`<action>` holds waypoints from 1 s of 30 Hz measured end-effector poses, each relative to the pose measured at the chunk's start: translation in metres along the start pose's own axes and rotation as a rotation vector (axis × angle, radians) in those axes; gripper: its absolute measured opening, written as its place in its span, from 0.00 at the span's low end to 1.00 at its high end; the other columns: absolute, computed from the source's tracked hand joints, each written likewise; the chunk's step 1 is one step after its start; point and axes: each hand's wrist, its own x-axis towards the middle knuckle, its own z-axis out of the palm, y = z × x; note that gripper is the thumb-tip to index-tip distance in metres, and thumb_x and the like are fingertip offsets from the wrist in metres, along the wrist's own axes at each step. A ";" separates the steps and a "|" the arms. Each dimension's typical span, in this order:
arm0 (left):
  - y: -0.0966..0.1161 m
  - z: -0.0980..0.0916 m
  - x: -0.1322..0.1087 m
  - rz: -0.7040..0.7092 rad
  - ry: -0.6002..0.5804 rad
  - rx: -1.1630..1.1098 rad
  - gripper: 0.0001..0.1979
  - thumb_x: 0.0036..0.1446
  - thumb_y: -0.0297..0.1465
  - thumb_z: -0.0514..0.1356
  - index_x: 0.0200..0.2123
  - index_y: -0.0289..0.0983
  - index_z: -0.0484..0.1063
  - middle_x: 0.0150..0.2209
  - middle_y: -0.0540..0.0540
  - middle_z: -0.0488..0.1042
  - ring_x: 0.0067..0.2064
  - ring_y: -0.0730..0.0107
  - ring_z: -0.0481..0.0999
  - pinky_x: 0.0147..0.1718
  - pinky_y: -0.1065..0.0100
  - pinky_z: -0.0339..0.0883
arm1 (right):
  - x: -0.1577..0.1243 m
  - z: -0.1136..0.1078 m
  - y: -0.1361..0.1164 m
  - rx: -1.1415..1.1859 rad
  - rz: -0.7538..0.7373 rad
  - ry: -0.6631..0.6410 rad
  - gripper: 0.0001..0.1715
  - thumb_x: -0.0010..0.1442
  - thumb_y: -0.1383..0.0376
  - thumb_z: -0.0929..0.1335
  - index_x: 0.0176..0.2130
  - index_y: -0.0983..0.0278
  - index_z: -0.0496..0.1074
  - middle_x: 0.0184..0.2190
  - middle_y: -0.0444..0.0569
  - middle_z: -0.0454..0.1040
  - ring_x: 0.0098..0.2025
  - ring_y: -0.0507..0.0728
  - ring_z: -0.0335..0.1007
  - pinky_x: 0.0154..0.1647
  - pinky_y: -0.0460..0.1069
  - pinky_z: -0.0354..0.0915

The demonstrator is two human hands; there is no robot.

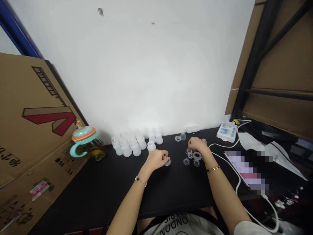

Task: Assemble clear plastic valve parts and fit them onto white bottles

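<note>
My left hand (pixel 156 159) is closed in a pinch on a clear plastic ring (pixel 167 162), just above the black table. Close behind it stands an open white bottle (pixel 151 146) without a cap. My right hand (pixel 197 144) points down with its fingers together over a group of small clear parts. What its fingertips hold, if anything, is hidden. Beside them lie a frosted ring (pixel 197 156) and a clear nipple-like piece (pixel 186 162). Several capped white bottles (pixel 126 147) stand to the left, near the wall.
A teal-lidded jug (pixel 88 143) stands far left against a cardboard box (pixel 26 130). Another loose ring (pixel 177 138) and clear pieces lie at the back. On the right are a power strip (pixel 227 132), white cables, a phone-like device (pixel 244 171) and white sheeting (pixel 251 143).
</note>
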 end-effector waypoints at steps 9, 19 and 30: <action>0.002 0.004 0.001 -0.012 -0.131 -0.026 0.06 0.52 0.37 0.68 0.29 0.41 0.79 0.25 0.51 0.76 0.28 0.68 0.74 0.27 0.69 0.54 | 0.000 0.002 -0.002 0.066 -0.044 0.118 0.05 0.48 0.70 0.70 0.26 0.63 0.79 0.28 0.51 0.80 0.35 0.59 0.78 0.34 0.48 0.63; 0.005 0.005 0.001 0.069 -0.017 -0.146 0.07 0.57 0.34 0.62 0.28 0.38 0.74 0.29 0.51 0.74 0.31 0.70 0.71 0.30 0.69 0.56 | 0.008 0.009 -0.003 0.127 -0.104 0.054 0.07 0.51 0.66 0.69 0.27 0.63 0.78 0.25 0.49 0.79 0.27 0.56 0.76 0.32 0.48 0.64; 0.004 0.015 0.005 0.042 0.126 -0.398 0.11 0.59 0.40 0.64 0.35 0.39 0.79 0.39 0.47 0.74 0.32 0.72 0.72 0.34 0.68 0.67 | 0.006 0.015 -0.005 0.108 -0.082 0.088 0.08 0.46 0.73 0.70 0.30 0.63 0.78 0.28 0.51 0.79 0.34 0.60 0.79 0.37 0.50 0.66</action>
